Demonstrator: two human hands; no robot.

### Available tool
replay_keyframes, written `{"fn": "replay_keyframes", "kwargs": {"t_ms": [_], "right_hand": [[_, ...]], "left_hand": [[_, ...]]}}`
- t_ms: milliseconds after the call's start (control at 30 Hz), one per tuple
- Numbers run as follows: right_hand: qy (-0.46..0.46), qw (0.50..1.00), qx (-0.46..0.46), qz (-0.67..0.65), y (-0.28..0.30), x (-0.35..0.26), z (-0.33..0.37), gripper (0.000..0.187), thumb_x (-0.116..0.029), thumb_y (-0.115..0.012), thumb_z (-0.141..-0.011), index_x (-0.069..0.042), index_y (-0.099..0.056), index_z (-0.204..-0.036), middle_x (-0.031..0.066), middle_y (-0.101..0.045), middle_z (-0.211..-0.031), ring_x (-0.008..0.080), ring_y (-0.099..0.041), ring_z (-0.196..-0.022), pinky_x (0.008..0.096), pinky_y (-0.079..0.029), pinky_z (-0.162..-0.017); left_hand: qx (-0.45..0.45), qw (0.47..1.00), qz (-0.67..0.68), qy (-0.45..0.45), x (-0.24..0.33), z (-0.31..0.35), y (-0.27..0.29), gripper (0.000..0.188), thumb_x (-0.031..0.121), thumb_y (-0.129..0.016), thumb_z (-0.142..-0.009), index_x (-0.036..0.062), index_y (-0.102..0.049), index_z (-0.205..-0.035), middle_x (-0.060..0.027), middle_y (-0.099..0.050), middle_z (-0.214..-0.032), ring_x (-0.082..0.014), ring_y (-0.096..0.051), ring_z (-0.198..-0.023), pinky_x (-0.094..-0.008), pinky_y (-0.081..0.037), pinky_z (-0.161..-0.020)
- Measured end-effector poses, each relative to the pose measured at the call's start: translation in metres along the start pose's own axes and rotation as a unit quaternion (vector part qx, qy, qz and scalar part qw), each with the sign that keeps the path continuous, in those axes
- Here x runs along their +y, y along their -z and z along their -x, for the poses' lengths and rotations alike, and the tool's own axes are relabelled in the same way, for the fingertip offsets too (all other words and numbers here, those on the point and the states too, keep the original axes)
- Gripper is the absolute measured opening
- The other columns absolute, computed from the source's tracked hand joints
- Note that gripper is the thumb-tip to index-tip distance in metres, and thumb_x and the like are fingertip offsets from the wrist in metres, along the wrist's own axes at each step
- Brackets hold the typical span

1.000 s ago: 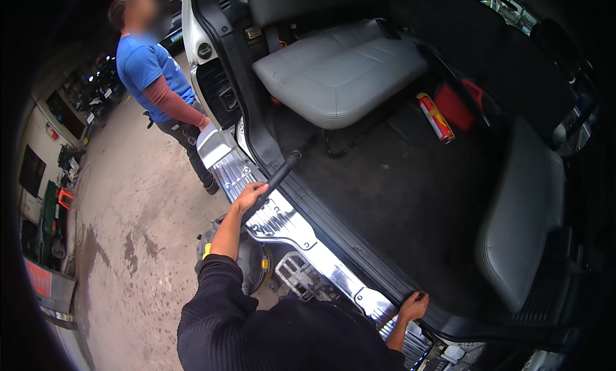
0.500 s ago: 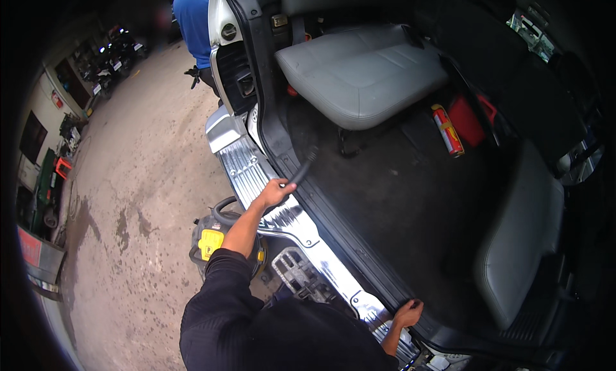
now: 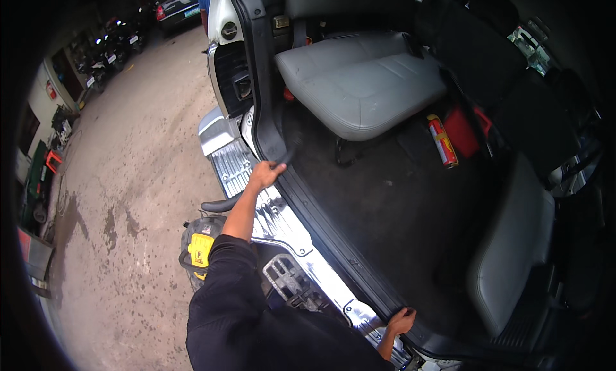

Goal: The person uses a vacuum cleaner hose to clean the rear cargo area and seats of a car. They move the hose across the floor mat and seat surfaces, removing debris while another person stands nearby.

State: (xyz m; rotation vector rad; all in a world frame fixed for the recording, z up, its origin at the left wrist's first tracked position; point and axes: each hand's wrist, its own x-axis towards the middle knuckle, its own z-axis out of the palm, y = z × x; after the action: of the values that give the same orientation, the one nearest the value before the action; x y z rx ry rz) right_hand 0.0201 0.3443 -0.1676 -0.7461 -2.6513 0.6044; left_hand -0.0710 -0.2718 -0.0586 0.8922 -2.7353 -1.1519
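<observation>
My left hand (image 3: 264,175) is closed round the dark vacuum hose (image 3: 221,205). Its nozzle end (image 3: 292,150), smeared by motion, reaches over the vehicle's door sill to the edge of the dark floor (image 3: 391,223). Behind my left forearm stands the vacuum cleaner (image 3: 200,249), grey with a yellow panel, on the ground outside. At the near right end of the black sill trim (image 3: 346,262) rests my right hand (image 3: 401,321). Its fingers are curled in; whether they grip anything does not show.
A grey seat (image 3: 366,89) overhangs the cabin floor, and another seat (image 3: 513,249) stands at the right. Between them lie a red and yellow canister (image 3: 443,141) and a red container (image 3: 471,130). A shiny metal side step (image 3: 282,227) runs below the sill.
My left hand has moved a little forward along the sill with the hose. The hose behind my forearm now sticks out to the left. The person in blue is mostly out of sight.
</observation>
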Motion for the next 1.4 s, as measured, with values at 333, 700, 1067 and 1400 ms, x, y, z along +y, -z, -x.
{"fn": "replay_keyframes", "kwargs": {"t_ms": [333, 700, 1067, 1400], "right_hand": [[0.039, 0.999, 0.034, 0.014, -0.005, 0.000, -0.002, 0.026, -0.028, -0.057, -0.082, -0.003, -0.062, -0.090, 0.0167, -0.066, -0.090, 0.0394, -0.063, -0.082, 0.0482, -0.046, -0.069], [0.032, 0.999, 0.018, 0.003, -0.003, 0.000, -0.001, 0.026, -0.030, -0.055, -0.084, -0.006, -0.061, -0.091, 0.0158, -0.066, -0.091, 0.0390, -0.062, -0.084, 0.0493, -0.046, -0.070], [0.030, 0.999, 0.002, -0.038, 0.002, -0.003, -0.001, 0.020, -0.024, -0.057, -0.082, -0.006, -0.061, -0.089, 0.0141, -0.066, -0.090, 0.0371, -0.062, -0.082, 0.0472, -0.046, -0.069], [0.004, 1.000, -0.013, -0.023, -0.004, 0.006, -0.002, 0.019, -0.026, -0.060, -0.082, -0.011, -0.064, -0.094, 0.0111, -0.068, -0.094, 0.0357, -0.065, -0.084, 0.0479, -0.047, -0.068]], "left_hand": [[0.077, 0.996, 0.034, 0.031, 0.001, 0.009, -0.007, 0.063, 0.054, -0.063, -0.082, 0.0004, -0.066, -0.114, -0.0265, -0.068, -0.096, -0.0373, -0.066, -0.098, -0.0392, -0.050, -0.088], [-0.082, 0.996, -0.008, 0.036, -0.036, 0.135, -0.028, 0.066, 0.057, -0.063, -0.081, 0.0000, -0.066, -0.115, -0.0257, -0.068, -0.091, -0.0319, -0.068, -0.093, -0.0391, -0.050, -0.087], [-0.199, 0.978, 0.052, -0.044, -0.036, 0.227, -0.015, 0.058, 0.045, -0.068, -0.082, -0.0037, -0.065, -0.113, -0.0214, -0.068, -0.104, -0.0298, -0.065, -0.101, -0.0363, -0.047, -0.091], [-0.200, 0.972, 0.122, 0.017, -0.041, 0.270, -0.055, 0.049, 0.037, -0.071, -0.083, -0.0020, -0.066, -0.112, -0.0179, -0.070, -0.097, -0.0218, -0.065, -0.091, -0.0333, -0.049, -0.085]]}}
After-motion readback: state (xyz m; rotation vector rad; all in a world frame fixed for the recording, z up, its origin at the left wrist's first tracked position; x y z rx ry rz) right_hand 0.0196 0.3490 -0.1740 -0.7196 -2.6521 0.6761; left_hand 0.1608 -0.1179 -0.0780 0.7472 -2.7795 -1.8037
